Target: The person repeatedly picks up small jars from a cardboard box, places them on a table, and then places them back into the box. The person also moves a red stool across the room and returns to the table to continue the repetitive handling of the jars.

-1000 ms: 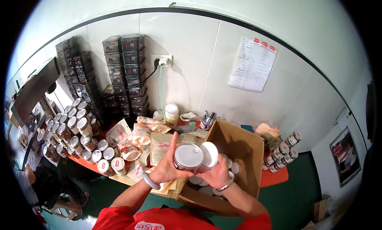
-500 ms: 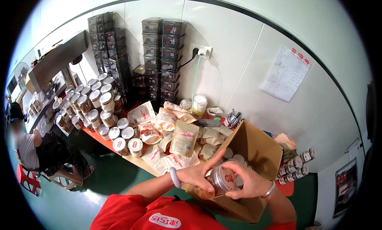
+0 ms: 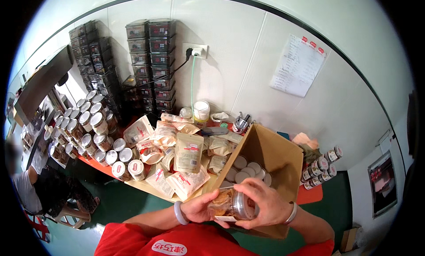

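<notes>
A clear plastic jar [image 3: 223, 203] of orange-brown, chunky contents lies tipped on its side between the two hands, just before the cardboard box [image 3: 283, 156]. Its base points to 9 o'clock; its silvery-rimmed lid end [image 3: 241, 206] points to 3. The left hand [image 3: 199, 208] cups the base, thumb uppermost; the right hand [image 3: 265, 204] clasps the lid end between curved fingers and thumb.

From the jar, the box's raised walls rise at 1 o'clock, around loose round lids [image 3: 249, 172]. Tan pouches [image 3: 188, 153] crowd the tabletop [image 3: 105, 169] at 11, and rows of filled jars [image 3: 98, 123] at 10, near its front edge. Past that edge, green floor [image 3: 117, 203] stretches at 9 o'clock.

A pale label [image 3: 225, 218] shows low on the held jar, its print unclear. The pouches bear red emblems and fine print; on the wall at 1, a white sheet [image 3: 299, 65] carries lines of writing too small to read.
</notes>
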Tool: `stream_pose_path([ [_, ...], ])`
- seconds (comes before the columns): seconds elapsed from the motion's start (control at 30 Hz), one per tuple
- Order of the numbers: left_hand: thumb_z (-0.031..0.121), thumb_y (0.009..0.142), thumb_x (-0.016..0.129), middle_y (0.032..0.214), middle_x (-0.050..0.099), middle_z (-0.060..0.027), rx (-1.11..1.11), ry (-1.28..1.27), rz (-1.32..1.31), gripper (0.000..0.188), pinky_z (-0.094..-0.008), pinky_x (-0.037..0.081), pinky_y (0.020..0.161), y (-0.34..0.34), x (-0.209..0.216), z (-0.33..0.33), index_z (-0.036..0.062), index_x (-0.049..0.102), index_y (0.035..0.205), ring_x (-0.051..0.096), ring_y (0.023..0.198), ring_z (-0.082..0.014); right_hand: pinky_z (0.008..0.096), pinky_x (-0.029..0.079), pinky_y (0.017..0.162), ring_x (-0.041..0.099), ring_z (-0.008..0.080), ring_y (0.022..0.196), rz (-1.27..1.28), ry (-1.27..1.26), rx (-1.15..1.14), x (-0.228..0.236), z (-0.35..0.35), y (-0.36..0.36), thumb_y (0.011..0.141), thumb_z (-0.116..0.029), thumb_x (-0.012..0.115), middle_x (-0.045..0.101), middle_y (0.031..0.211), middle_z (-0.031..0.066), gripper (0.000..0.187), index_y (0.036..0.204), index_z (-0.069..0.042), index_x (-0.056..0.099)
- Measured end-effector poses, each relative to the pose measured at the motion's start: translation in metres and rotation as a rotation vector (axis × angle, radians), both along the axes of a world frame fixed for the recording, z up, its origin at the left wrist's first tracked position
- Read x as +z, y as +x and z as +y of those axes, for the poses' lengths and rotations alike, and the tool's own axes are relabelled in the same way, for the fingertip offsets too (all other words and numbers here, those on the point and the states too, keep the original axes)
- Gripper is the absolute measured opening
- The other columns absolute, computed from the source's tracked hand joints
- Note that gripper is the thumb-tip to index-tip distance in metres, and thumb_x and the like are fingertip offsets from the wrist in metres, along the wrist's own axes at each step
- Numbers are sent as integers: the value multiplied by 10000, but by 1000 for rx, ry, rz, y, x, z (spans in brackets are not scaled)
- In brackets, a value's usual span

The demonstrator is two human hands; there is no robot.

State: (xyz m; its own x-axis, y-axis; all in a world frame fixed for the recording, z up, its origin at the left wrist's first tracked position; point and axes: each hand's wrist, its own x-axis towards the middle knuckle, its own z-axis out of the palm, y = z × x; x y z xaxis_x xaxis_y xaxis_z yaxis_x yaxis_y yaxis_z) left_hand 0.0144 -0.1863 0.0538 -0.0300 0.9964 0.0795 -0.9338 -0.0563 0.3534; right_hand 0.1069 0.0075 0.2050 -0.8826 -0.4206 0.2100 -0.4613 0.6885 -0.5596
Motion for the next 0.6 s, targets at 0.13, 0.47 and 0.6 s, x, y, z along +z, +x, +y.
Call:
stream_pose_path([
  [0.13,607,933,348,1132,622,-159,-215,-3,-128,621,-393,558,565,1,5,15,114,470,1289,658,897,-317,360,512,792,576,315,921,170,165,66,-6,11,7,635,-399,817,460,1137,162,807,1309,-123,470],
  [0.47,678,888,348,1088,620,-151,-212,-174,5,653,-283,390,450,7,43,65,182,495,1287,634,808,-303,340,539,656,621,256,821,299,271,25,2,57,32,648,-439,796,456,1189,144,757,1298,-227,470],
  [0.6,624,899,415,1061,624,-117,-153,-160,15,605,-314,489,529,13,40,79,148,486,1266,627,863,-245,350,533,686,603,271,941,340,229,-84,2,67,44,666,-493,779,465,1216,161,748,1274,-171,486],
])
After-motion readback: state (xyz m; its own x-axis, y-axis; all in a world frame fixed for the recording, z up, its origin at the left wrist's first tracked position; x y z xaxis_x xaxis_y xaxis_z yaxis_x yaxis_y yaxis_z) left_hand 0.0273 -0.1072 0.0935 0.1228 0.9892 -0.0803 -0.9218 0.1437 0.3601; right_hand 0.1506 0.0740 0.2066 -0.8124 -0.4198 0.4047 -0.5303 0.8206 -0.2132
